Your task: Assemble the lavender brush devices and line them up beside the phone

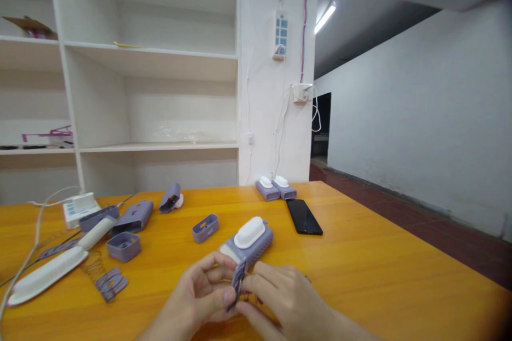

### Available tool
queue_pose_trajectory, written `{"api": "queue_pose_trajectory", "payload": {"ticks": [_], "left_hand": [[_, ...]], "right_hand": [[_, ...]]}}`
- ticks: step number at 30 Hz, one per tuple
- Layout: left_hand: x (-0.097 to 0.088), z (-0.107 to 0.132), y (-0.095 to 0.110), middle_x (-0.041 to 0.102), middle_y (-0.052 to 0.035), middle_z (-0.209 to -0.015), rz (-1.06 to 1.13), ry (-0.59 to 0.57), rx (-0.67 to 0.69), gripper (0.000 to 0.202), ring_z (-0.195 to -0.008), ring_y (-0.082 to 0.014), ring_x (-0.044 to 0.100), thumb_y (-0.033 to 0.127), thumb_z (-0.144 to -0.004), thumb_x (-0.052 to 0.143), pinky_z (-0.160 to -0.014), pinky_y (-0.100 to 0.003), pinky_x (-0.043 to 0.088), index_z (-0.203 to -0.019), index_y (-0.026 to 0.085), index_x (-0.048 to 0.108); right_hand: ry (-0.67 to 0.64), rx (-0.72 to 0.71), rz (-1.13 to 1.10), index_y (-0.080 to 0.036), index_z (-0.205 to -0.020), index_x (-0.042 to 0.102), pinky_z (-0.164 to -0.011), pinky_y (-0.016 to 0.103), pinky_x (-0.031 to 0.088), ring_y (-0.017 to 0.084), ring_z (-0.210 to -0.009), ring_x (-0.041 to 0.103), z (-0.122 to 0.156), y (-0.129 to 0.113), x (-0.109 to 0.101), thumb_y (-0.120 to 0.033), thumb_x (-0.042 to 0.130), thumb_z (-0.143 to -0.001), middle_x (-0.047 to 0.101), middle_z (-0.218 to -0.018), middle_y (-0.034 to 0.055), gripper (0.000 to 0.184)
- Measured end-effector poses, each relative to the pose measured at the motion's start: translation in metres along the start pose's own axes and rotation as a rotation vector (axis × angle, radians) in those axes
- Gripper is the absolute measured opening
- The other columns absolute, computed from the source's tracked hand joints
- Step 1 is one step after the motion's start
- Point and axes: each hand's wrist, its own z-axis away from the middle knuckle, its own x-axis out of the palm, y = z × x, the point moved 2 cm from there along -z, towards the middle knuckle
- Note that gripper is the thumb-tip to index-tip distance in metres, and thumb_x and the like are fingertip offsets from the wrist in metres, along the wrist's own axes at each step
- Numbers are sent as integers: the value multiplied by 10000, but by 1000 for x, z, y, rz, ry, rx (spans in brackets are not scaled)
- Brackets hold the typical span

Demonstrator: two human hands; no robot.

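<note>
My left hand (200, 290) pinches a small flat purple panel (239, 279) upright between thumb and fingers. Closed against the panel's right side is my right hand (284, 293), its thumb and fingers around some thin wires (251, 298); exactly what they grip is hidden. Just beyond both hands lies a purple box-shaped casing (262, 248) with a white oval piece (250, 232) on top. A similar purple panel (111, 283), with coiled wires beside it, rests on the table at the left.
On the orange table (360, 277) are a black phone (304, 217), two purple casings with white tops (276, 189), a purple ring-shaped part (205, 228), several other purple shells (134, 217), a long white-handled tool (52, 274) and a power strip (82, 208). Shelves (160, 53) stand behind.
</note>
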Motion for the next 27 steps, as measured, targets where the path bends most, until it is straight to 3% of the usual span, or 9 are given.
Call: {"api": "queue_pose_trajectory", "payload": {"ticks": [5, 13, 19, 22, 25, 27], "left_hand": [[-2, 1, -2, 726, -47, -936, -39, -2, 18, 358, -767, -147, 697, 276, -729, 872, -646, -215, 534, -985, 198, 634], [-1, 1, -2, 735, -57, -977, -30, -36, 7, 348, -808, -169, 716, 279, -730, 873, -670, -238, 554, -994, 194, 663], [-4, 1, 1, 745, -80, -1028, -52, -48, -17, 318, -905, -200, 722, 263, -790, 825, -730, -268, 572, -1045, 197, 646], [-6, 1, 4, 751, -94, -1009, -81, -11, -1, 330, -904, -224, 733, 259, -809, 807, -708, -277, 580, -1071, 196, 617], [-5, 1, 8, 754, -99, -1001, -85, 23, 12, 338, -931, -240, 733, 248, -830, 787, -770, -330, 588, -1101, 201, 591], [-4, 2, 9, 753, -91, -981, -67, 28, 0, 349, -923, -243, 728, 242, -818, 798, -803, -384, 594, -1096, 201, 590]], "right_hand": [[13, 1, 29, -209, -881, 579, -480, 266, 335, 146, -573, 617, 2, -1, 5, -304, 570, -938, 648, -720, -11, 111], [-70, 256, -213, -231, -960, 523, -522, 189, 394, 108, -557, 600, 5, 0, 9, -272, 636, -880, 621, -705, -51, 144], [-87, 308, -325, -230, -1041, 550, -605, 194, 449, 117, -651, 609, 1, 1, 6, -290, 631, -923, 650, -818, -23, 155], [-63, 287, -358, -226, -1111, 559, -718, 203, 494, 139, -792, 647, 0, 2, 4, -296, 689, -909, 670, -927, 2, 250], [-73, 244, -307, -219, -1213, 548, -824, 248, 519, 181, -945, 654, 0, 3, 2, -293, 700, -910, 666, -1055, 48, 347], [-89, 207, -234, -209, -1236, 557, -825, 271, 534, 198, -960, 655, 0, 3, 1, -272, 650, -941, 662, -1067, 71, 316]]}}
